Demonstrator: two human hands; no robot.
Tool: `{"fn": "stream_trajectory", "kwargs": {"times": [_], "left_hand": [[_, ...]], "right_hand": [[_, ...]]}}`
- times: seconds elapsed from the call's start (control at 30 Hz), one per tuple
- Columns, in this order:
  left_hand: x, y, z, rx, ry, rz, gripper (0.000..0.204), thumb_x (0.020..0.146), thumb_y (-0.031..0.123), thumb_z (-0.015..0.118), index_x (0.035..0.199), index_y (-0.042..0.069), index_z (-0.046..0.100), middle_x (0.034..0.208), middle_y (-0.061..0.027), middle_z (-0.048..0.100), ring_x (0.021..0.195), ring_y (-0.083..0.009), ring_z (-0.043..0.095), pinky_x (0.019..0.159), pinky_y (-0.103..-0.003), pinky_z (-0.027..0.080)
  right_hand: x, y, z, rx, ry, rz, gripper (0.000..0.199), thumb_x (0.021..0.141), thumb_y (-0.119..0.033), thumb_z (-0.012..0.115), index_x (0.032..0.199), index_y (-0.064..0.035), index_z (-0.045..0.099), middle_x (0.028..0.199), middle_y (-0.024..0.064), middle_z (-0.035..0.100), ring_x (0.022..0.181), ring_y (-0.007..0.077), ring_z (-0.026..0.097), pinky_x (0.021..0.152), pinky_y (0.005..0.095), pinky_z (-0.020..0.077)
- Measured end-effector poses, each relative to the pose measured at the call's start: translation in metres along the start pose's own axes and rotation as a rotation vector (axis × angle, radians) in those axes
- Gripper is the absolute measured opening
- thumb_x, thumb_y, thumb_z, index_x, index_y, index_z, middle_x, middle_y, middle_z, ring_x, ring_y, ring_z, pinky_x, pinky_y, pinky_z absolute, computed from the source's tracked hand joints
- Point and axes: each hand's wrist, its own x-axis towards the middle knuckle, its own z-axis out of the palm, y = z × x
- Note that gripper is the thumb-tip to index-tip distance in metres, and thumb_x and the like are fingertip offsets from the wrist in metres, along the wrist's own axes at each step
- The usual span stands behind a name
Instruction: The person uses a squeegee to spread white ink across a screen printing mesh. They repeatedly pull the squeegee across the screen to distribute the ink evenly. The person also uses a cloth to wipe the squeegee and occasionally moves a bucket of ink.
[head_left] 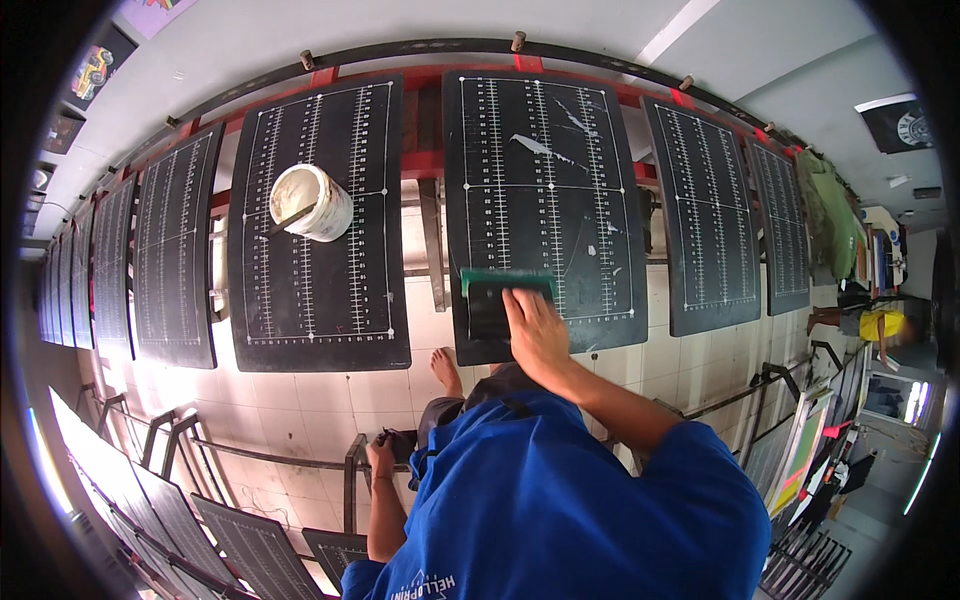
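Royal-blue fabric shirt (580, 490) fills the foreground, bare right hand (540, 335) on a green-edged flat tool (515, 279)

From where I stand, the tool sits at the centre of the frame, on the lower part of a smooth black board with white ruled scales (570, 225). Fingers reach forward, nearly straight, tips against the tool; the thumb is hidden, so I can't tell how tightly they close. I'd judge it light, thin and fairly stiff, best taken along its long back edge with even pressure. It should slide easily, though the ragged pale scuffs (540, 148) might catch it.

Lower left of centre, the left hand (382, 457) curls beside a dark metal rail (352, 485); whether it holds anything is too small to tell.

Upper left of centre, a round, smeared white plastic bucket (335, 215) with a flat stick (292, 220) in it rests on a matching board (335, 270). Glossy pale tiles (615, 365) show beneath.
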Motion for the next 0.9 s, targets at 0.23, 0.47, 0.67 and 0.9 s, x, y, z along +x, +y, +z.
{"fn": "stream_trajectory", "kwargs": {"times": [0.23, 0.47, 0.67, 0.9], "left_hand": [[-0.039, 0.079, -0.010, -0.062, 0.030, -0.008, 0.022, 0.091, 0.016, 0.066, 0.100, -0.004, 0.068, 0.088, -0.0081, 0.069, 0.079, -0.0153, 0.061, 0.073, -0.032, 0.050], [-0.038, 0.057, -0.019, -0.201, 0.024, -0.027, 0.022, 0.093, 0.016, 0.065, 0.105, -0.002, 0.066, 0.089, -0.0063, 0.068, 0.078, -0.0149, 0.061, 0.071, -0.032, 0.050], [-0.027, 0.044, 0.010, -0.178, 0.078, -0.016, 0.029, 0.090, 0.020, 0.067, 0.105, -0.004, 0.067, 0.093, -0.0116, 0.071, 0.080, -0.0179, 0.064, 0.073, -0.034, 0.051], [-0.036, 0.036, 0.041, -0.032, 0.057, -0.111, 0.034, 0.088, 0.023, 0.068, 0.107, -0.005, 0.070, 0.096, -0.0160, 0.073, 0.085, -0.0224, 0.068, 0.077, -0.037, 0.053]], "right_hand": [[0.178, 0.133, 0.024, -0.185, 0.094, 0.183, 0.040, 0.080, 0.001, 0.060, 0.118, -0.0080, 0.068, 0.112, 0.0065, 0.064, 0.105, 0.0275, 0.062, 0.090, 0.0427, 0.0492], [0.217, 0.193, 0.025, -0.167, 0.199, 0.075, 0.042, 0.076, -0.002, 0.066, 0.118, -0.0070, 0.067, 0.111, 0.0072, 0.064, 0.103, 0.0280, 0.062, 0.090, 0.0409, 0.0508], [0.031, 0.127, -0.028, -0.067, 0.032, 0.171, 0.071, 0.065, 0.008, 0.069, 0.133, -0.0049, 0.056, 0.126, 0.0096, 0.056, 0.117, 0.0324, 0.055, 0.097, 0.0433, 0.0477], [-0.045, 0.110, -0.040, -0.102, -0.147, 0.264, 0.077, 0.064, 0.003, 0.073, 0.138, -0.0085, 0.055, 0.129, 0.0077, 0.056, 0.122, 0.0316, 0.052, 0.102, 0.0427, 0.0447]]}}
